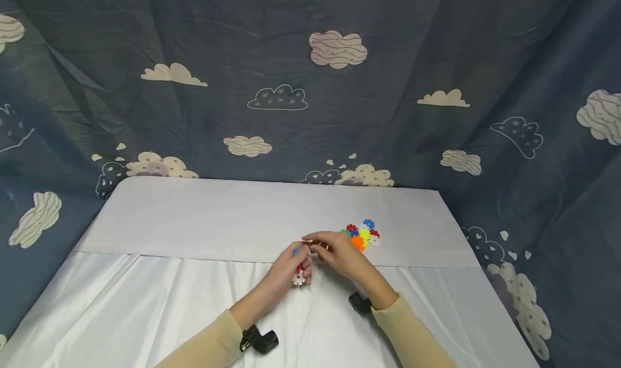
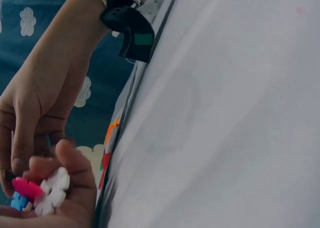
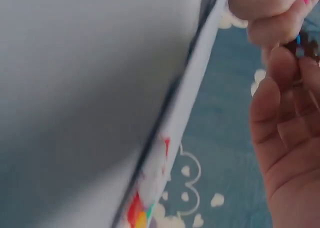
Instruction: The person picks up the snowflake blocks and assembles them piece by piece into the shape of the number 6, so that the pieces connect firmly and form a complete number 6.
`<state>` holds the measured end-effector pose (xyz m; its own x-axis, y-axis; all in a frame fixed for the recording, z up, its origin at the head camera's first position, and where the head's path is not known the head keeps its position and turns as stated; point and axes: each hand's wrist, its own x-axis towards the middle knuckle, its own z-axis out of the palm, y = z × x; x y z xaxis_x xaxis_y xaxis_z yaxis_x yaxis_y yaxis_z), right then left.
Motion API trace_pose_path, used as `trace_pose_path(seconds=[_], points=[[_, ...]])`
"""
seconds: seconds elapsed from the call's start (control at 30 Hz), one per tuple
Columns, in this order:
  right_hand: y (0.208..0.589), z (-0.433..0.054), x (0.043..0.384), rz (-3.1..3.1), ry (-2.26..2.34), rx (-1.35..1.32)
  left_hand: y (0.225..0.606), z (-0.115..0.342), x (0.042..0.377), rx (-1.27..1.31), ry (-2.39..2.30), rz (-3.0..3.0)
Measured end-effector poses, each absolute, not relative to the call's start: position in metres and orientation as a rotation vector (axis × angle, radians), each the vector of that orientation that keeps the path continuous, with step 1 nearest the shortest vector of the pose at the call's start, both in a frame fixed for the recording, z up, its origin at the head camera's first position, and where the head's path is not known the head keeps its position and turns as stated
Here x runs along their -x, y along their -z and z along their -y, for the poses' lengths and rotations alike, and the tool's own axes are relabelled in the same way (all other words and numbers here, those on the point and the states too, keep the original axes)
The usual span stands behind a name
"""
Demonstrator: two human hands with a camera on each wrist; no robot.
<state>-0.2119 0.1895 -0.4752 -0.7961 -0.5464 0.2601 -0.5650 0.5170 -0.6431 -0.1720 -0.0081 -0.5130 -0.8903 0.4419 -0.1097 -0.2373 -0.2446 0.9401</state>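
In front of the body, my left hand (image 1: 285, 270) grips a short chain of notched plastic snowflake discs. A white disc (image 2: 53, 192) sticks out at its lower end, joined to a pink disc (image 2: 27, 187), and a blue disc (image 2: 19, 201) shows beyond. My right hand (image 1: 345, 256) meets the left at the chain's upper end, thumb and fingers pinching a dark brown disc (image 3: 310, 49) against the blue one. Fingers partly hide that joint.
Right of the hands lies a pile of loose snowflake discs (image 1: 364, 235) in several colours. White cloth covers the table (image 1: 204, 222). A dark curtain (image 1: 218, 44) with cloud prints hangs behind and at both sides. Each wrist wears a black camera.
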Motion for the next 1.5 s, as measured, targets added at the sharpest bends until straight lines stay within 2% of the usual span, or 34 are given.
trace_pose_path(seconds=[0.27, 0.5, 0.73, 0.93, 1.1, 1.27, 1.5], points=[[0.463, -0.238, 0.229, 2.913, -0.960, -0.456, 0.516, 0.011, 0.174, -0.187, -2.187, -1.656], [0.468, -0.247, 0.231, 3.286, -0.756, -0.439, 0.516, 0.010, 0.173, -0.191, -2.218, -1.595], [0.473, -0.241, 0.227, 3.380, -0.600, -0.407, 0.515, 0.011, 0.174, -0.204, -2.229, -1.561], [0.476, -0.245, 0.230, 3.313, -0.805, -0.465, 0.517, 0.010, 0.176, -0.251, -2.232, -1.502], [0.465, -0.234, 0.224, 3.123, -1.191, -0.577, 0.517, 0.010, 0.175, -0.265, -2.243, -1.470], [0.459, -0.209, 0.214, 2.891, -1.547, -0.577, 0.517, 0.012, 0.174, -0.279, -2.235, -1.476], [0.462, -0.191, 0.205, 2.809, -1.651, -0.478, 0.517, 0.011, 0.173, -0.321, -2.204, -1.477]])
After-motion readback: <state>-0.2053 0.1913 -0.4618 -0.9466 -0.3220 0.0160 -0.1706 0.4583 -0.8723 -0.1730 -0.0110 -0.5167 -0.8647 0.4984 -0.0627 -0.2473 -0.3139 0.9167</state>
